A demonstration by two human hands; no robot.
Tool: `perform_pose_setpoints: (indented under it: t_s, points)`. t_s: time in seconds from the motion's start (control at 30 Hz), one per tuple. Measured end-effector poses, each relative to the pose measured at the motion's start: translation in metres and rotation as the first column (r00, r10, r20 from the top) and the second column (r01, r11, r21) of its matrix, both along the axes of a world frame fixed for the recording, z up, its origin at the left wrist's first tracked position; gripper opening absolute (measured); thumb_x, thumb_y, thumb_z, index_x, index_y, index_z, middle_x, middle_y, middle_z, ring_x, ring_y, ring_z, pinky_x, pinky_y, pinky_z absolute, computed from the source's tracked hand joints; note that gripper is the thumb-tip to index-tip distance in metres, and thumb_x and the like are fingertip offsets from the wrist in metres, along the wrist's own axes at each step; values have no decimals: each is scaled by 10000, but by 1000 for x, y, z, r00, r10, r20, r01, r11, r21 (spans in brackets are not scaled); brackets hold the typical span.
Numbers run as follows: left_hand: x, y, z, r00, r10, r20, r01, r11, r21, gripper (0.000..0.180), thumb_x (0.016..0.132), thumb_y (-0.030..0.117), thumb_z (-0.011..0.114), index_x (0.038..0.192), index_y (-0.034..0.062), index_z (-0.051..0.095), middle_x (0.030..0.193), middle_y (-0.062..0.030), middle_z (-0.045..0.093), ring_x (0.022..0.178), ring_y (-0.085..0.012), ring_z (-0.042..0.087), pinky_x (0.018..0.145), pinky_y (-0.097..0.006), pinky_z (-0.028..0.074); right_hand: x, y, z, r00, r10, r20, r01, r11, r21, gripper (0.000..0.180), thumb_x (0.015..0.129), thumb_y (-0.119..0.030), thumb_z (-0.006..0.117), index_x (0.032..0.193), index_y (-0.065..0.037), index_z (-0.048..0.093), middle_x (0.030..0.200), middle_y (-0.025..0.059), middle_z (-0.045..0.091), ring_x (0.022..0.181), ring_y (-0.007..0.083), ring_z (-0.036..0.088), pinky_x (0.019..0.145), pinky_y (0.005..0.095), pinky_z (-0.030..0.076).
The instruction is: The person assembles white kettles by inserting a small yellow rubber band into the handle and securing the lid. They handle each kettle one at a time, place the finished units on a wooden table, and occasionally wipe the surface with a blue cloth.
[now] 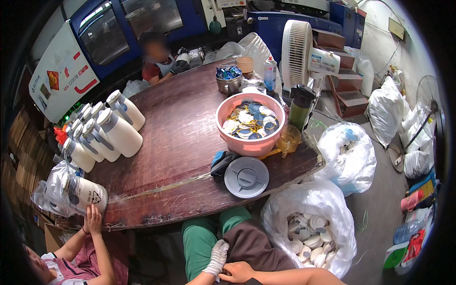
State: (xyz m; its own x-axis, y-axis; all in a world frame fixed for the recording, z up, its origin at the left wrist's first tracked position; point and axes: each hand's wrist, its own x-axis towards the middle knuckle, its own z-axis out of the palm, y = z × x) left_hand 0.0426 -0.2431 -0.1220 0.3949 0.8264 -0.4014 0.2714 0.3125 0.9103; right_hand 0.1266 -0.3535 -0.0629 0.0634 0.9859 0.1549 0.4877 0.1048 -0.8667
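My left hand [218, 257] wears a white knitted glove and rests over my lap, its fingers drawn together with nothing seen in them. Bare, my right hand [239, 272] is closed at the wrist of that glove, its fingertips pinching the cuff. Under both hands are green trousers [198, 243] and a dark brown cloth [254, 244]. On the table edge ahead lies a round grey lid [246, 176], with a black and blue pouch [222, 164] beside it. Neither hand touches these.
A pink basin [250, 145] of tagged discs stands on the brown table [166, 128]. White jugs [124, 133] stand left. A co-worker's hands [92, 219] touch a bagged jug [85, 195]; another person [156, 59] sits beyond. Right are a disc-filled bag [339, 209] and a fan [297, 54].
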Motion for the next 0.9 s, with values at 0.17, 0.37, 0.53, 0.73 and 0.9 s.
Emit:
perform_pose_setpoints:
  t_s: [0.17,0.37,0.53,0.73,0.9]
  points:
    - [-2,1,-3,1000,0,12,0,1000,-9,397,891,200,639,1208,-25,555,1064,-92,625,967,-184,566,889,-294,451,-7,-2,-10,998,-40,46,38,998,50,343,850,-377,632,736,-66,545,653,112,617,600,297,634,531,403,499]
    - [1,-2,-1,999,22,28,-23,1000,13,372,892,176,628,1195,-29,559,1058,-95,626,958,-192,568,887,-297,451,-11,-6,-17,989,-104,109,95,992,82,271,828,-311,620,719,-77,535,648,107,622,593,284,639,525,400,504]
    - [-11,2,-48,1000,-8,-8,9,997,71,375,880,183,628,1177,-39,567,1058,-120,637,959,-211,576,877,-313,459,-12,-10,-21,980,-153,124,145,987,71,244,832,-287,602,723,-76,546,645,108,620,586,286,639,525,401,506]
    - [-19,0,-27,987,-12,-158,46,975,217,379,879,274,566,1114,-24,588,982,-112,629,869,-231,569,825,-339,468,-5,-6,-9,997,34,73,-26,994,-103,291,842,-358,618,780,-74,599,715,124,642,651,321,645,570,432,505]
    - [24,-7,-11,987,-149,-67,158,976,152,394,877,276,600,1142,-14,584,1062,-152,630,996,-272,590,872,-361,473,-2,-15,-10,984,-40,175,82,969,-235,237,804,-309,662,808,-76,623,736,143,650,671,344,639,584,440,486]
